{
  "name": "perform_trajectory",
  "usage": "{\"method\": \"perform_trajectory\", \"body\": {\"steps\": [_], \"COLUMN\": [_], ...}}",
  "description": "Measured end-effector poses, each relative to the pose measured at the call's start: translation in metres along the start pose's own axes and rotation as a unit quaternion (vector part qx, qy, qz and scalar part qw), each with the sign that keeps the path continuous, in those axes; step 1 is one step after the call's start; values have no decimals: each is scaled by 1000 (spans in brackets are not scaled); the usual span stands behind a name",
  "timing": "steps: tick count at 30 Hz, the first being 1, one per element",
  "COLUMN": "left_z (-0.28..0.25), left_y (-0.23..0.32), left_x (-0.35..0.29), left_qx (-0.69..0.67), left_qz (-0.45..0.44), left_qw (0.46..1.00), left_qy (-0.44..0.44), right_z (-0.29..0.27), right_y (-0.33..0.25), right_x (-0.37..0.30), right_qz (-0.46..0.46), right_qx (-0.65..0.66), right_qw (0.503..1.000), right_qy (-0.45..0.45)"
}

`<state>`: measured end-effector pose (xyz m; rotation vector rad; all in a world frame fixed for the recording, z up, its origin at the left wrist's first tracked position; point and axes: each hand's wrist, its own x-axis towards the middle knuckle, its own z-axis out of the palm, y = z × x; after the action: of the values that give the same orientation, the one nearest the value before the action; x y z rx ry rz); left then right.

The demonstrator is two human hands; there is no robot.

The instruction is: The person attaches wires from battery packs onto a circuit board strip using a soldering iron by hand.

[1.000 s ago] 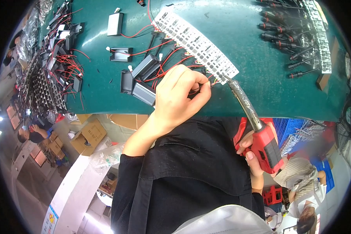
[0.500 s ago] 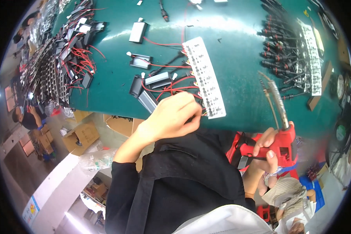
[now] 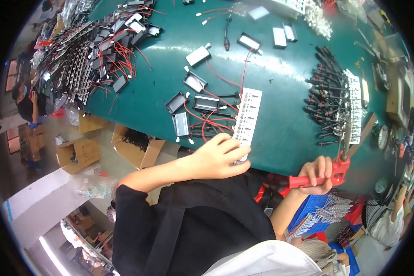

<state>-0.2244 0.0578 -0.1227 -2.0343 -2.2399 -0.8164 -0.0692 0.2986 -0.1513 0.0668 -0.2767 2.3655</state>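
Note:
My left hand (image 3: 220, 157) curls over the near end of a white slotted strip (image 3: 249, 110), its fingertips against it. Red wires and black cables run from the strip's left edge. They lead to several small open metal cases, among them a ribbed grey case (image 3: 180, 124) beside the hand. My right hand (image 3: 318, 174) grips the handle of a red soldering gun (image 3: 339, 171), right of the strip near the table's front edge. Its long metal nose points away from me and overlaps the second strip's near end in view.
A second white slotted strip (image 3: 355, 108) lies to the right, with black cables (image 3: 326, 96) along it. A large heap of wired cases (image 3: 106, 53) covers the table's far left. Open cardboard boxes (image 3: 145, 154) stand below the front edge. A blue basket (image 3: 308, 209) sits beneath my right hand.
The soldering gun has swung right, and its nose now overlaps the right-hand strip in view. My left hand has moved over the near strip's end. The whole view has shifted.

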Motion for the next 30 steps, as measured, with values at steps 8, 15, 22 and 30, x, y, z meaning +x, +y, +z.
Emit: {"method": "perform_trajectory", "body": {"steps": [8,15,22,30], "left_z": [-180,-245,-323,-415], "left_y": [-73,-129,-157,-217], "left_x": [29,36,8,-64], "left_qx": [-148,-95,-87,101], "left_qz": [-173,-158,-90,-77], "left_qw": [866,836,782,725], "left_qy": [445,517,611,677], "right_z": [-1,-13,-33,-54], "right_y": [3,-3,-18,-37], "right_x": [0,-13,-9,36], "right_qz": [-2,1,61,164], "right_qx": [10,5,-9,-111], "right_qw": [1000,1000,998,932], "right_qy": [-11,26,-7,-303]}}
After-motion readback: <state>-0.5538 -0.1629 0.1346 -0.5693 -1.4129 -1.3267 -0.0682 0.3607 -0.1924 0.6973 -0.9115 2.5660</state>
